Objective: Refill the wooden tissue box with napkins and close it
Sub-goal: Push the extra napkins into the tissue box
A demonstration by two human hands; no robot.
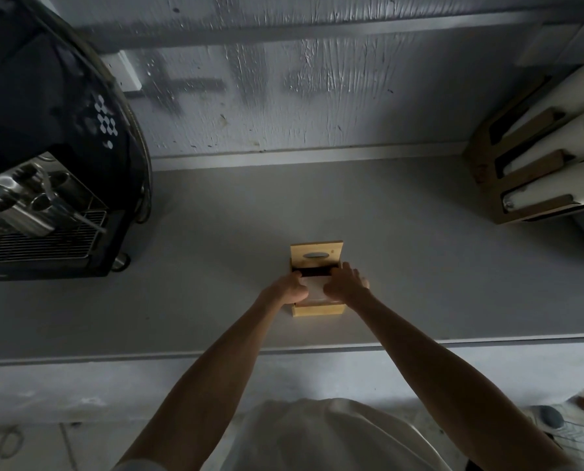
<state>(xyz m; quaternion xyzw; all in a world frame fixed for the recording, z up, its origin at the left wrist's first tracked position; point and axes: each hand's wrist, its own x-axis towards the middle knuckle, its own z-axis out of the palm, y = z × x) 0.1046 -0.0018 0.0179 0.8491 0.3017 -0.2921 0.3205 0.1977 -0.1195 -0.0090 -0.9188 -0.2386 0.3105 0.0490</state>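
The wooden tissue box (319, 310) stands in the middle of the grey counter (419, 283). Its lid (316, 255), with an oval slot, is tipped up at the far side, so the box is open. A pale stack of napkins (315, 291) lies in the box opening between my hands. My left hand (292, 287) grips the stack's left side, fingers reaching to the box's far-left corner. My right hand (346, 283) holds its right side, fingers spread over the box's right wall. A dark gap shows behind the napkins.
A black espresso machine (46, 185) with a metal drip grate fills the left of the counter. A cardboard holder with white cup stacks (538, 164) stands at the back right. The rough grey wall (284, 96) rises behind. A wire basket (579, 440) sits low right.
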